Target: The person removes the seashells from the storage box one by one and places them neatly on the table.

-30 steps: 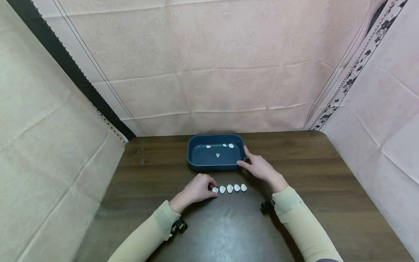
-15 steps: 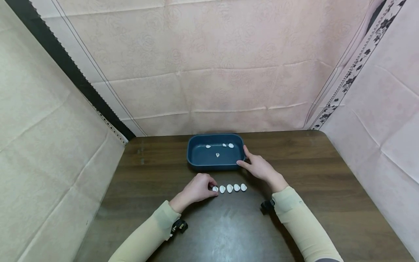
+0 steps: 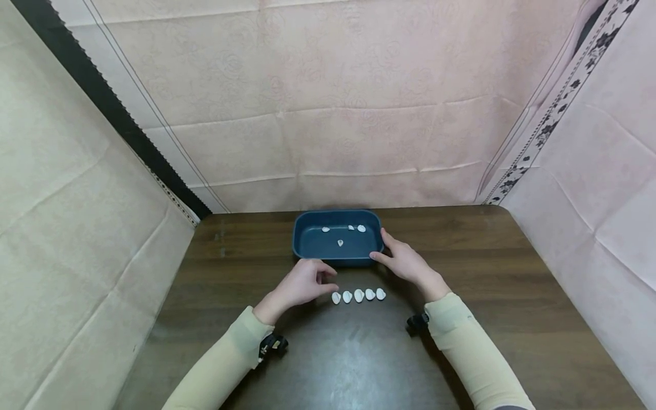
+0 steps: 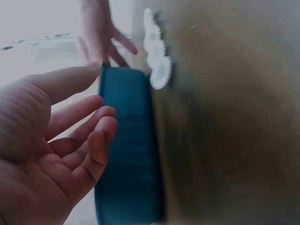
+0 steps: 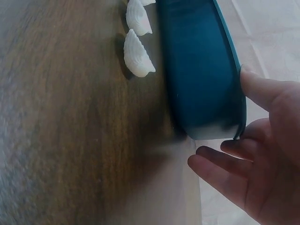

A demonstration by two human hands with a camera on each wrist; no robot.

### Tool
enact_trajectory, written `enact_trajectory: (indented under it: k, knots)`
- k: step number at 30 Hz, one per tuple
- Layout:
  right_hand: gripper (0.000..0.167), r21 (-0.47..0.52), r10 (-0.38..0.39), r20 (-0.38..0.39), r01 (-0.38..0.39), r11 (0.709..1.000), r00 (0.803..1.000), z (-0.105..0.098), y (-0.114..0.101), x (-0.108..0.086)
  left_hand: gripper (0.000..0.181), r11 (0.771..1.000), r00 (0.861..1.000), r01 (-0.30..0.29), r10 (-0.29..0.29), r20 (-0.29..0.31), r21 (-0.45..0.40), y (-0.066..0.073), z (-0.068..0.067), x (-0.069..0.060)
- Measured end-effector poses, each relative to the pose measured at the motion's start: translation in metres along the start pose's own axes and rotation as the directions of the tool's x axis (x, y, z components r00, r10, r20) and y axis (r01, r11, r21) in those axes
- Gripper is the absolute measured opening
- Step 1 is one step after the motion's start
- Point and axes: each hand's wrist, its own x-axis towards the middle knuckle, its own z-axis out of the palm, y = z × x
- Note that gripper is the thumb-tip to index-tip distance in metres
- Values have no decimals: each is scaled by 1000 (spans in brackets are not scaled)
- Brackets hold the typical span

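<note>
Five white shells lie in a row on the table, in front of a blue tray. My left hand hovers between the row's left end and the tray's front wall, fingers loosely bent, holding nothing. In the left wrist view that hand has its palm showing, with the tray behind it. My right hand grips the tray's right end by the rim. The right wrist view shows this hand with thumb and a finger at the tray's rim. Several small white shells lie inside the tray.
The brown wooden table reaches to a pale cloth wall just behind the tray. More cloth hangs along the left and right sides.
My left hand has let go of the leftmost shell in the row and moved up and left, toward the tray. The right hand stays at the tray's right end.
</note>
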Motion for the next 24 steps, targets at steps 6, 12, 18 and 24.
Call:
enact_trajectory:
  k: [6,12,18,24]
  knots:
    - [90,-6,-8,-5,8,1000,1000,0,1,2,26,998,994,38,-43,-97,-52,0,-20,14]
    - [89,-9,-1,-5,1,1000,1000,1,3,3,21,991,969,108,-124,-212,-84,-8,-27,42]
    - [90,-7,-9,0,9,1000,1000,-1,2,2,25,973,950,207,-225,-217,-105,-22,-27,73]
    - [90,-7,-24,-3,24,1000,1000,-1,1,1,27,934,909,345,-357,-214,-95,-41,-23,99]
